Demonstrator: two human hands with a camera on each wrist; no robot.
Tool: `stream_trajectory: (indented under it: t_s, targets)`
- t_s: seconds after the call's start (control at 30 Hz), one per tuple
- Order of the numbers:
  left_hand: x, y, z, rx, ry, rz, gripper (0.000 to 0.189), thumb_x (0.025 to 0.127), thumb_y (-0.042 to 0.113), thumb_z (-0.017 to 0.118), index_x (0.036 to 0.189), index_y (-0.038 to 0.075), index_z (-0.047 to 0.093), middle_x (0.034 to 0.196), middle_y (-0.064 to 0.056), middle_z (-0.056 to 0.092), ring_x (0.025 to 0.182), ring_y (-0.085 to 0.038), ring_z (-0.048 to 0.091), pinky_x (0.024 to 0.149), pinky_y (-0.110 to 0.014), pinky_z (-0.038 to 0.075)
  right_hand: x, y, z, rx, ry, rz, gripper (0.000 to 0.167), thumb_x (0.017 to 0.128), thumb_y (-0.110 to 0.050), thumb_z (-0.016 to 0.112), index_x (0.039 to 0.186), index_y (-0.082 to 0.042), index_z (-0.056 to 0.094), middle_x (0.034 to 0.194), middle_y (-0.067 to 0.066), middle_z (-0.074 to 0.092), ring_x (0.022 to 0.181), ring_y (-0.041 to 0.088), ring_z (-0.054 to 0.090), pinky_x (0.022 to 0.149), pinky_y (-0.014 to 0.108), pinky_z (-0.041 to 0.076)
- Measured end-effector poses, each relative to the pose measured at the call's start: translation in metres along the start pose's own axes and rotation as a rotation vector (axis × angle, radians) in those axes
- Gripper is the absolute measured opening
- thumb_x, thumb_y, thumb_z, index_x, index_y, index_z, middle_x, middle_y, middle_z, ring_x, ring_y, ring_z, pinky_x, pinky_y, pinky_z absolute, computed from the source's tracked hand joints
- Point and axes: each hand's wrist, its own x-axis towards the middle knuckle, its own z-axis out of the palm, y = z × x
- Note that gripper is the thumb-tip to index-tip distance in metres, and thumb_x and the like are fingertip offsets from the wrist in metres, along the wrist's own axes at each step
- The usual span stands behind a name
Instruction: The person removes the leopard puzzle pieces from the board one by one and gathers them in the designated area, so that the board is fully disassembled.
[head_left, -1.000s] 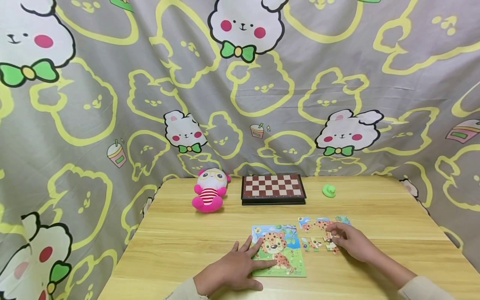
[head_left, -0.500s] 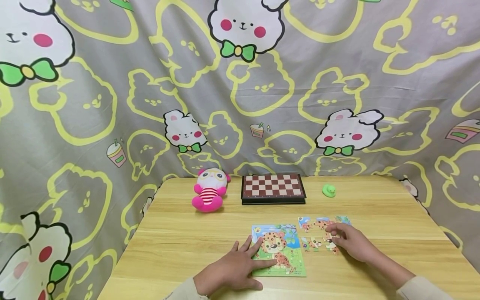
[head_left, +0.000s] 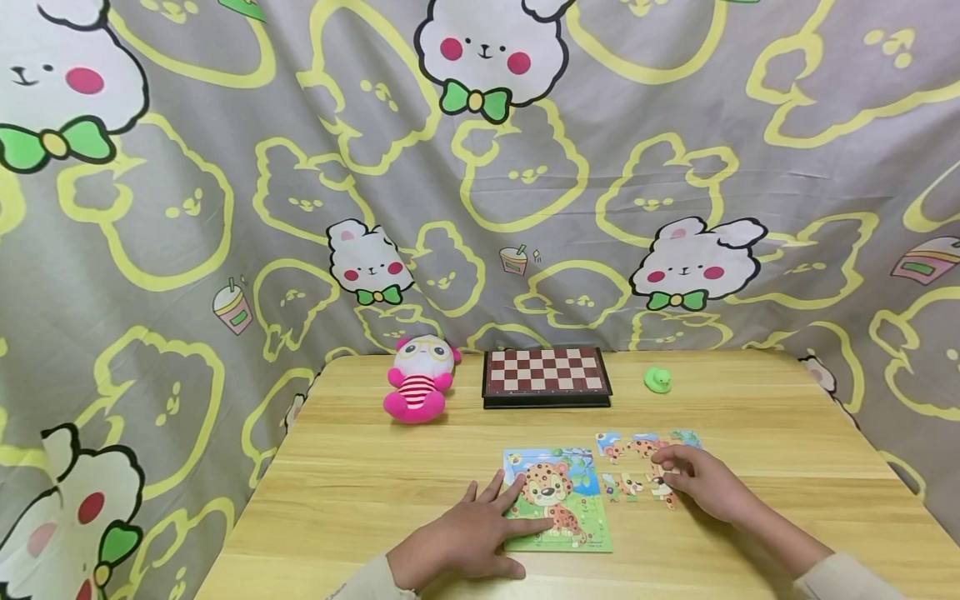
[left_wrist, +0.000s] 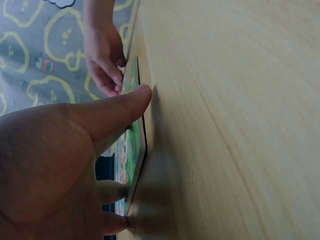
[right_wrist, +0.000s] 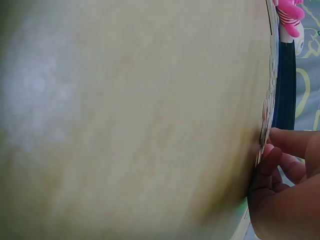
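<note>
A leopard-cub jigsaw puzzle board (head_left: 592, 533) lies flat on the wooden table. Spread over its left side, my left hand (head_left: 476, 533) rests with straight fingers on the picture, thumb on the near side. To the right of the board lie several loose puzzle pieces (head_left: 626, 486), loosely arranged. My right hand (head_left: 708, 483) is over their right side, index finger and thumb curled about a puzzle piece (head_left: 656, 473) that they pinch at table level. The right hand covers part of the pieces. In the right wrist view its fingertips (right_wrist: 274, 134) meet the thin edges of the pieces.
A chessboard case (head_left: 547, 379) stands at the back of the table (head_left: 360, 500). Left of it sits a pink panda plush (head_left: 420, 383); right of it, a green toy duck (head_left: 657, 381). A patterned curtain (head_left: 525, 208) hangs behind the table.
</note>
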Motion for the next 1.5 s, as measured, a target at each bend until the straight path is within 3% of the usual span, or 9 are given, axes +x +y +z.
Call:
stream_trajectory:
  t_s: [0.5, 0.67, 0.93, 1.5]
  targets:
    - [0.001, -0.001, 0.001, -0.009, -0.003, -0.002, 0.070, 0.093, 0.063, 0.064, 0.151, 0.066, 0.026, 0.174, -0.004, 0.005, 0.158, -0.043, 0.007, 0.114, -0.072, 0.030, -0.002, -0.003, -0.001, 0.104, -0.020, 0.019, 0.035, 0.097, -0.003, 0.068, 0.129, 0.007, 0.062, 0.114, 0.014, 0.066, 0.078, 0.011, 0.054, 0.062, 0.025, 0.050]
    - [0.001, -0.002, 0.001, -0.009, -0.002, -0.001, 0.070, 0.093, 0.063, 0.064, 0.152, 0.066, 0.026, 0.174, -0.004, 0.005, 0.158, -0.043, 0.007, 0.114, -0.072, 0.029, -0.002, -0.009, 0.001, 0.137, -0.034, -0.010, 0.037, 0.095, -0.002, 0.068, 0.129, 0.010, 0.061, 0.114, 0.017, 0.065, 0.077, 0.011, 0.057, 0.060, 0.027, 0.052]
    - [0.001, -0.001, 0.001, -0.010, -0.005, -0.005, 0.070, 0.092, 0.062, 0.065, 0.151, 0.066, 0.026, 0.174, -0.004, 0.006, 0.158, -0.043, 0.007, 0.114, -0.072, 0.029, -0.002, -0.025, 0.014, 0.156, -0.049, -0.057, 0.037, 0.094, -0.003, 0.070, 0.128, 0.009, 0.062, 0.110, 0.015, 0.064, 0.078, 0.010, 0.056, 0.058, 0.028, 0.054]
    - [0.000, 0.002, -0.001, 0.006, -0.001, -0.013, 0.070, 0.092, 0.063, 0.065, 0.151, 0.065, 0.028, 0.174, -0.006, 0.009, 0.157, -0.044, 0.010, 0.114, -0.072, 0.030, 0.006, -0.054, 0.048, 0.155, -0.110, -0.090, 0.042, 0.091, -0.007, 0.075, 0.131, 0.003, 0.064, 0.124, 0.018, 0.066, 0.075, 0.010, 0.055, 0.056, 0.025, 0.051]
